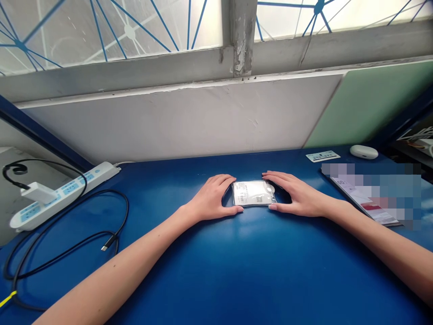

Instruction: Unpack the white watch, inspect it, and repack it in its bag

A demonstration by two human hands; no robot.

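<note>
Both half-curled, grip unclear, our left hand (214, 197) and right hand (293, 194) flank a packet (251, 193), probably light, slick, best held left and right.

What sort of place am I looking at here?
Most likely a plain desk or workbench set beside a window. The blue tabletop, the power strip with a white charger plugged in, and the patterned window panes above it suggest so.
</note>
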